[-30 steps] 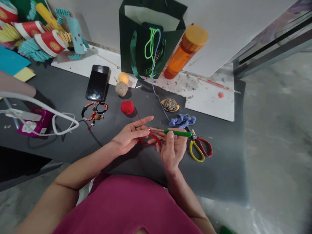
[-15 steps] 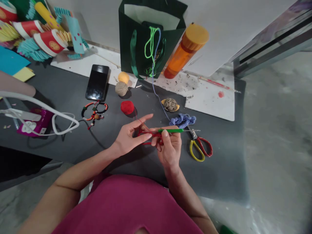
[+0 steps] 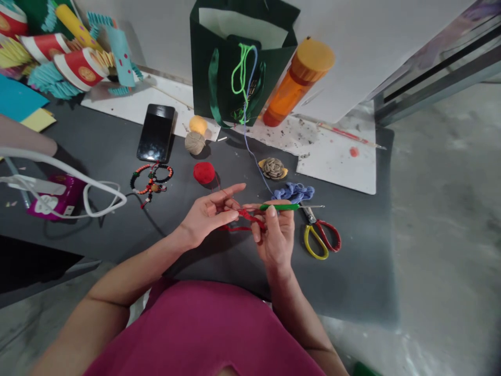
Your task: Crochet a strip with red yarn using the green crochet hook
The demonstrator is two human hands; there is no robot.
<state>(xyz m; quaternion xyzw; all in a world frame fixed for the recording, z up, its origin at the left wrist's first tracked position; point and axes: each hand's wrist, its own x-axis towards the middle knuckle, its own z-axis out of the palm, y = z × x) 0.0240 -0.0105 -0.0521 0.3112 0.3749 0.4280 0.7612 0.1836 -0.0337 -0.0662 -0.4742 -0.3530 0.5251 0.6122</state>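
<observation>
Red strip [image 3: 247, 215]: strung between the two hands, over the dark tabletop [image 3: 344, 287]; a lower red strand runs on the side nearer the body; single stitches are too small to tell.
Left hand [image 3: 204, 218]: pinches the strip's left part under the thumb, index finger stretched out; a pinch close to the working stitch should stop the fabric twisting under the hook's pull.
Right hand [image 3: 276, 236]: closed around the green-handled hook [image 3: 288, 207], thumb on the grip, lower fingers on the strip's right part; a light grip would probably let the tip turn freely.
Hook angle: nearly level, one bare metal end jutting right of the right hand, the other pointing at the left fingers; whether it has caught yarn cannot be told; drawing it back with the tip turned down should avoid split strands.
Red yarn ball [image 3: 204, 173]: just beyond the left hand, a thin strand running to its fingers; steady feed, neither taut nor slack, likely makes even loops.
Blue yarn bundle [image 3: 293, 193] and scissors [image 3: 322, 237]: beyond and right of the right hand; the hook's outer end could snag the yarn, so mind it.
</observation>
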